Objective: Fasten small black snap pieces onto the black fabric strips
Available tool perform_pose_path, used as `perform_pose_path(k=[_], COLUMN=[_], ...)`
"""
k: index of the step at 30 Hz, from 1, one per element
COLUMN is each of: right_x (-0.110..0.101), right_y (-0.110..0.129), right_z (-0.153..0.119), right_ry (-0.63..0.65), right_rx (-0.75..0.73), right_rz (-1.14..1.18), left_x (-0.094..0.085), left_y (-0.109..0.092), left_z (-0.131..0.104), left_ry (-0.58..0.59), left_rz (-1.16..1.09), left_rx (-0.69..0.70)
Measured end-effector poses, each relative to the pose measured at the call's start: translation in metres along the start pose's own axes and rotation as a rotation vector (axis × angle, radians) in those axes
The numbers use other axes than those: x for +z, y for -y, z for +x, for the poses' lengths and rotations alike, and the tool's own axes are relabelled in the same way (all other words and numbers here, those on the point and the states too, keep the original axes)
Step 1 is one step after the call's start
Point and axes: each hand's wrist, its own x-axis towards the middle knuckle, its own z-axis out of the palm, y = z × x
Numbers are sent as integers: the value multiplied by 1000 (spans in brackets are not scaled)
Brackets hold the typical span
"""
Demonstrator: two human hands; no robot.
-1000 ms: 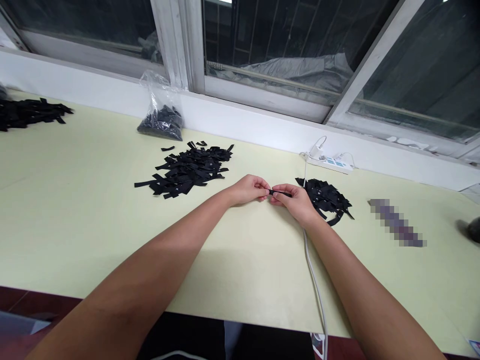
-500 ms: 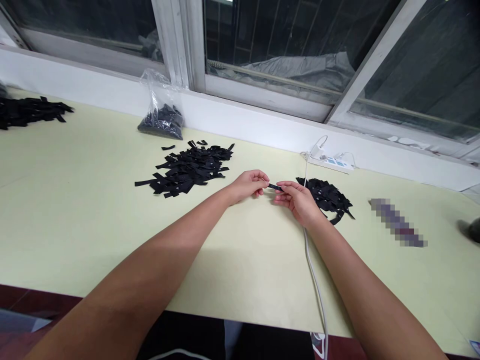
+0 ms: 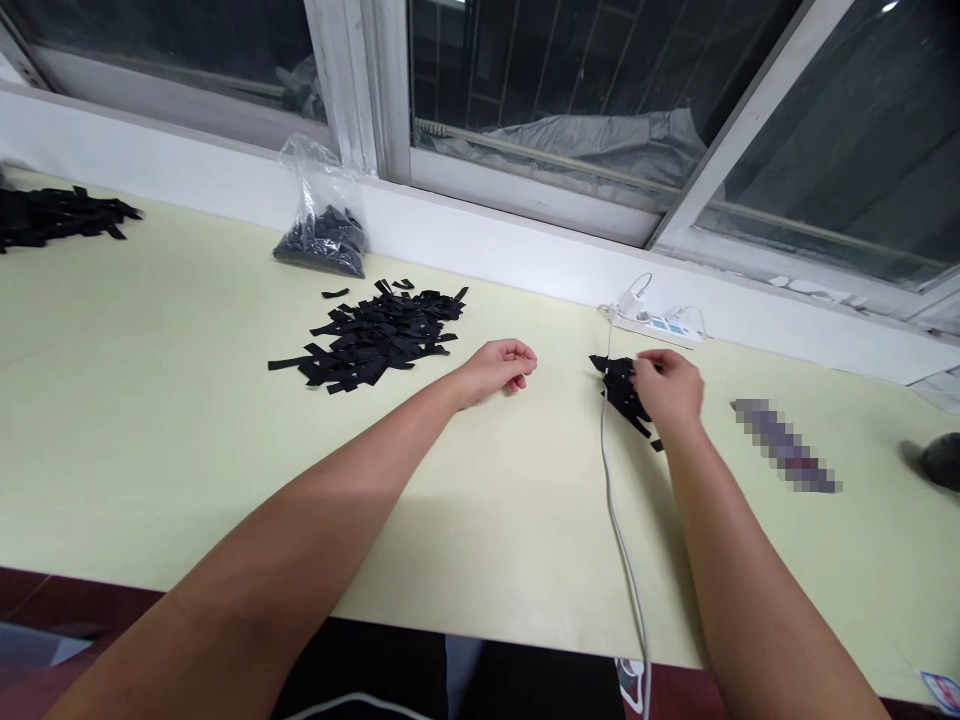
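At the far left, a loose heap of flat black fabric strips [image 3: 60,217] lies on the pale yellow-green bench [image 3: 187,430]. Next along, a clear plastic bag [image 3: 309,190] with dark pieces in its bottom stands near the white wall. Just in front and to the right spreads a wide pile of short black fabric strips [image 3: 379,340], one strip jutting out leftward. Beside this pile is the left hand [image 3: 495,372], fingers curled, its grip together at thumb and forefinger; nothing shows between them. Further right, a thin white cable [image 3: 616,520] crosses the left part of a smaller pile of black fabric strips [image 3: 621,388]. The right hand [image 3: 673,390] is over this pile, covering much of it; whether its grip holds a strip cannot be told. Behind sits a white power strip [image 3: 654,326] with blue-marked sockets; to the right lie a long pixelated object [image 3: 784,446] and, near the edge, a dark rounded object [image 3: 943,461].
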Motion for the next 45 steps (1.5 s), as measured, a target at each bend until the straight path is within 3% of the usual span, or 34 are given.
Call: perform_pose_path(k=[1, 3, 6, 10, 15, 18, 24, 29, 45], right_x=[-8, -16, -12, -3, -10, -12, -8, -6, -11], right_y=[-9, -20, -19, -18, -40, -43, -35, -39, -33], right_z=[6, 12, 7, 4, 18, 21, 15, 17, 17], right_ry=[-111, -215, -282, -231, -136, -83, -88, -43, -120], right_rx=[90, 197, 126, -5, 109, 103, -2, 30, -6], right_rz=[-111, -221, -277, -269, -351, -376, -448, -460, -327], left_x=[0, 0, 0, 1, 0, 1, 3, 4, 3], left_y=[0, 0, 1, 3, 5, 5, 1, -2, 2], left_z=[0, 0, 1, 1, 2, 1, -1, -3, 0], left_ry=[1, 1, -8, 0, 10, 11, 10, 15, 23], left_rz=[4, 15, 29, 53, 54, 53, 54, 69, 102], left_rx=[-3, -4, 1, 5, 12, 11, -5, -12, -5])
